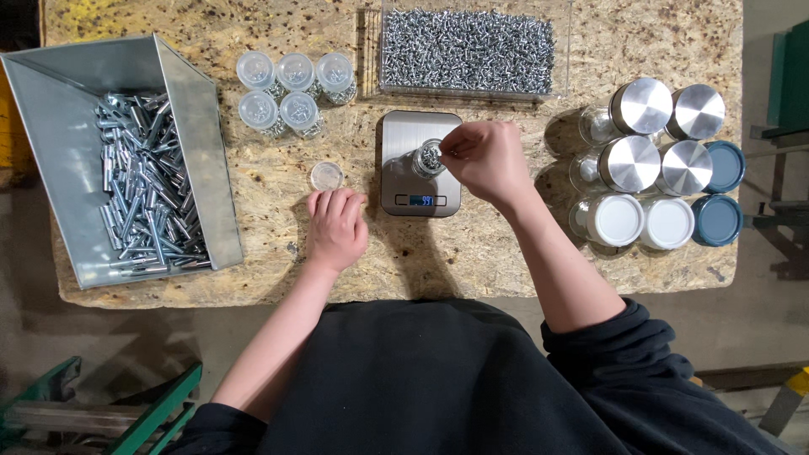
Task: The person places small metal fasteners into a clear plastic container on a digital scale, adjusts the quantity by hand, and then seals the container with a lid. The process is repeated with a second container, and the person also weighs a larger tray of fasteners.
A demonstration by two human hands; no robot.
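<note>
A small clear jar (pixel 428 157) partly filled with screws stands on a silver kitchen scale (pixel 404 143) in the middle of the chipboard table. My right hand (pixel 487 160) hovers at the jar's mouth, fingertips pinched together, apparently on a few small screws. My left hand (pixel 336 227) rests flat on the table left of the scale, holding nothing. A loose clear lid (pixel 327 176) lies just beyond its fingertips.
A clear tray of screws (pixel 468 50) sits behind the scale. Several filled, lidded small jars (pixel 286 93) stand at back left. A grey metal bin (pixel 194 143) of long metal parts is at the left. Larger jars (pixel 649 152) with metal, white and blue lids crowd the right.
</note>
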